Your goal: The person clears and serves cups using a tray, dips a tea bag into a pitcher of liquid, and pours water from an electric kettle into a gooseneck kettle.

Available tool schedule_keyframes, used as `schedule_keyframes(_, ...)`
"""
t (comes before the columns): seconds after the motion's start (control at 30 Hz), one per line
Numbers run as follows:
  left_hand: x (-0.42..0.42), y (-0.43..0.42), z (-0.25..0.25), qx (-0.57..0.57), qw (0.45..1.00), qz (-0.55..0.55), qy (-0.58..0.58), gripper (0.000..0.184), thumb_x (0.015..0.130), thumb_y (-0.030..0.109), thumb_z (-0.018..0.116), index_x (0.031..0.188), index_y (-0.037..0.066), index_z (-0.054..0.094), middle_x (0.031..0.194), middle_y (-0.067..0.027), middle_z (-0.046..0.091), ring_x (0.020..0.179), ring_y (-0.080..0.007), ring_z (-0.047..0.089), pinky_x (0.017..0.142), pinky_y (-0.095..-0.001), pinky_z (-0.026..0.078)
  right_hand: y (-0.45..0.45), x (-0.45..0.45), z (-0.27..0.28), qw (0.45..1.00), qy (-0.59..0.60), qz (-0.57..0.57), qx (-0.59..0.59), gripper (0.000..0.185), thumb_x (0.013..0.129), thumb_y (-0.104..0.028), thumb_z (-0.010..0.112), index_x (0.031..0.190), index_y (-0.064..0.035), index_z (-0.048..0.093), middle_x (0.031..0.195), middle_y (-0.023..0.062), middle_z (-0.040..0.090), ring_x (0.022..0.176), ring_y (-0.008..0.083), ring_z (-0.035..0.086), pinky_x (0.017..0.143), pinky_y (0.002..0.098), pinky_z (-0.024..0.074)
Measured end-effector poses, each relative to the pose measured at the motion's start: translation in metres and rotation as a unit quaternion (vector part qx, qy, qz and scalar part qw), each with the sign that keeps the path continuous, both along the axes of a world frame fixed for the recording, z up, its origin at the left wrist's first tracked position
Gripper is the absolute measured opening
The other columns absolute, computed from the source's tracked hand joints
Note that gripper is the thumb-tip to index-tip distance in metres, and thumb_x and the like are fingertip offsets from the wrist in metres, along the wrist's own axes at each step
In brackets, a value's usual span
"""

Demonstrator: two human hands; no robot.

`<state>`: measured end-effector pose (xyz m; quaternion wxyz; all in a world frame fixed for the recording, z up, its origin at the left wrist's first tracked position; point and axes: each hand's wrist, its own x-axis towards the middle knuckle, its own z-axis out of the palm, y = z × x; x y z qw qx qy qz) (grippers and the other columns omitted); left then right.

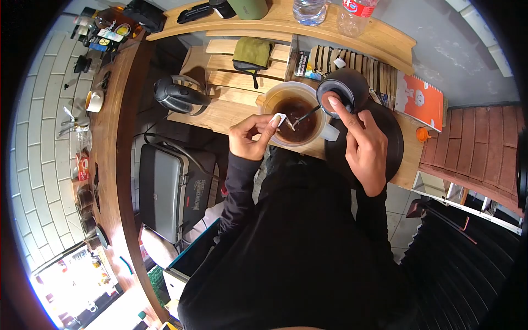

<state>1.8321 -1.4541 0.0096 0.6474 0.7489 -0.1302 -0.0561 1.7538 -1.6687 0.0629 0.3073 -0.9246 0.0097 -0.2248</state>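
Observation:
My left hand pinches a small white piece, possibly paper, between thumb and fingertips. It is over the near left rim of a pale translucent bucket with dark brown contents. A thin dark rod and a light sliver show over the brown. My right hand has its index finger stretched out, with its tip at the mouth of a black cylindrical vessel. Reddish brown shows inside that mouth. Whether the finger touches it I cannot tell. Its other fingers are bent, with nothing visible in them.
A black round tray-like disc lies under the right hand's side. Left of the bucket stand a black kettle and a green pouch. Behind are a row of books, an orange notebook and a shelf with bottles.

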Motion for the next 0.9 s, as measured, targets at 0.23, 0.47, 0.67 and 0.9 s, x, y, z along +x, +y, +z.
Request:
schedule_keyframes(0.23, -0.006, 0.000, 0.006, -0.010, 1.000, -0.014, -0.001, 0.013, 0.083, 0.004, 0.064, 0.090, -0.007, 0.064, 0.073, -0.0085, 0.065, 0.066, -0.0104, 0.060, 0.064, -0.0227, 0.048, -0.002, -0.001, 0.000, 1.000, 0.003, -0.002, -0.003, 0.065, 0.073, 0.014, 0.053, 0.123, -0.0286, 0.057, 0.069, 0.0112, 0.035, 0.056, 0.0267, 0.047, 0.053, 0.0387, 0.0414)
schedule_keyframes(0.47, 0.000, 0.002, -0.017, -0.015, 1.000, -0.024, 0.008, 0.015, 0.083, 0.006, 0.066, 0.092, -0.006, 0.065, 0.078, -0.0103, 0.067, 0.067, -0.0094, 0.063, 0.062, -0.0207, 0.050, -0.001, -0.001, -0.003, 1.000, -0.003, 0.001, 0.003, 0.066, 0.072, 0.014, 0.053, 0.123, -0.0283, 0.057, 0.069, 0.0114, 0.035, 0.057, 0.0266, 0.047, 0.053, 0.0392, 0.0409)
schedule_keyframes(0.67, -0.010, 0.000, 0.011, -0.023, 1.000, -0.014, -0.008, 0.013, 0.083, 0.004, 0.065, 0.091, -0.006, 0.064, 0.075, -0.0091, 0.065, 0.067, -0.0109, 0.061, 0.064, -0.0233, 0.048, 0.000, -0.001, 0.000, 1.000, -0.016, 0.010, 0.003, 0.067, 0.070, 0.014, 0.053, 0.122, -0.0273, 0.057, 0.069, 0.0111, 0.035, 0.057, 0.0259, 0.047, 0.054, 0.0392, 0.0409)
schedule_keyframes(0.9, -0.004, 0.004, -0.016, -0.022, 0.999, -0.024, 0.011, 0.016, 0.083, 0.006, 0.065, 0.093, -0.006, 0.065, 0.078, -0.0097, 0.068, 0.068, -0.0086, 0.063, 0.062, -0.0202, 0.050, 0.002, -0.001, -0.002, 1.000, -0.011, 0.014, 0.002, 0.068, 0.070, 0.015, 0.053, 0.123, -0.0268, 0.057, 0.069, 0.0113, 0.035, 0.058, 0.0265, 0.048, 0.055, 0.0402, 0.0409)
